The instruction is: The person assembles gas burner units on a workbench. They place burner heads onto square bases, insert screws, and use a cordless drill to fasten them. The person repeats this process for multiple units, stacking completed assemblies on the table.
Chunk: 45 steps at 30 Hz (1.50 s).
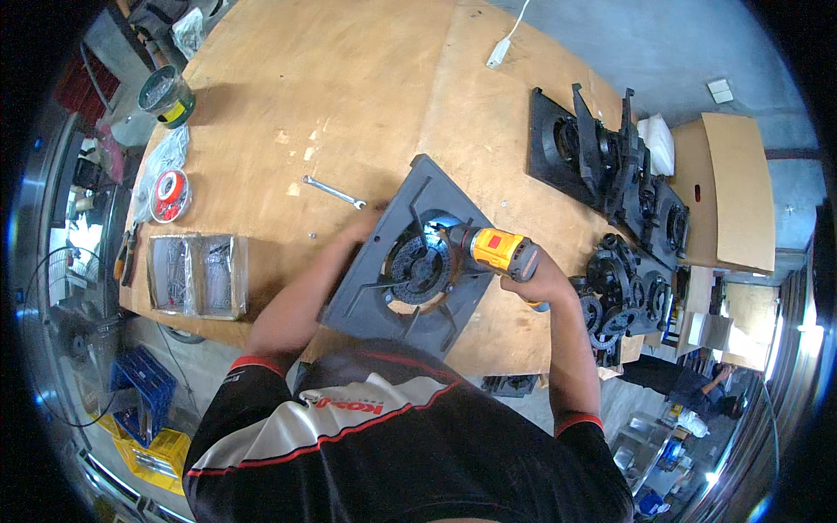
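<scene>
Right hand (547, 283) wrapped tight around the yellow-and-black cordless driver (493, 251), bit down in the ring at the middle of the dark grey square plate (410, 261) on the plywood tabletop (349, 87). Left hand (353, 235) braces the plate's far edge — whether that grip is closed, I can't tell. Risk: the bit skips, or the plate twists loose.

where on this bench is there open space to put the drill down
Bare plywood table lies beyond the spanner, between the tin and the stacked black plates. It is crowded right of the drill, by the burner rings, and left, around the screw boxes.
</scene>
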Available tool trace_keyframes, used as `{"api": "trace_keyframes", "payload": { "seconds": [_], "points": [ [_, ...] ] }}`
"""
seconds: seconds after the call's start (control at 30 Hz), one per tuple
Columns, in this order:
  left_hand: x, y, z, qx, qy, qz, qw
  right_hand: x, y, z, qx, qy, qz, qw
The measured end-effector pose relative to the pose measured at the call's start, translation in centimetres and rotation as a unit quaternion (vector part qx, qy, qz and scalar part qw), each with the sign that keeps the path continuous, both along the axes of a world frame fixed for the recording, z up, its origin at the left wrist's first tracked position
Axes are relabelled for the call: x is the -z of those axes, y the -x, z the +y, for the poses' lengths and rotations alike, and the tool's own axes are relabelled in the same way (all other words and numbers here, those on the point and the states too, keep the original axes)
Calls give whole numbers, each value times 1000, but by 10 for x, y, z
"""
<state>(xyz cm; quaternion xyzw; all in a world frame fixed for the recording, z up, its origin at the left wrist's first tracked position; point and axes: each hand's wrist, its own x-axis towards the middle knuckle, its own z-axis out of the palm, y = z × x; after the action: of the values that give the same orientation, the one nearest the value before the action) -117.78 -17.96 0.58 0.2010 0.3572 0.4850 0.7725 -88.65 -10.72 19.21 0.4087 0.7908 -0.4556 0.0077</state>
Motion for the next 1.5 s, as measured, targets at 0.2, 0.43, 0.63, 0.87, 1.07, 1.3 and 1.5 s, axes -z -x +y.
{"api": "trace_keyframes", "payload": {
  "seconds": [0.2,0.43,0.63,0.87,1.07,1.3,1.5],
  "points": [
    [-96,18,-6,10,30,220,975,-21,17,-4,-58,-13,-77,995],
    [-103,23,-2,56,66,299,950,-36,31,12,-199,-140,-129,961],
    [-99,21,-4,23,48,239,969,-54,44,28,-284,-169,-148,932],
    [-107,18,-3,20,47,200,978,-58,53,44,-336,-178,-185,906],
    [-111,18,-3,33,43,242,969,-64,63,53,-371,-175,-204,889],
    [-84,25,-1,76,33,227,970,-69,85,66,-428,-176,-230,856],
    [-78,24,-2,64,53,280,956,-67,81,66,-428,-180,-218,858]
  ]
}}
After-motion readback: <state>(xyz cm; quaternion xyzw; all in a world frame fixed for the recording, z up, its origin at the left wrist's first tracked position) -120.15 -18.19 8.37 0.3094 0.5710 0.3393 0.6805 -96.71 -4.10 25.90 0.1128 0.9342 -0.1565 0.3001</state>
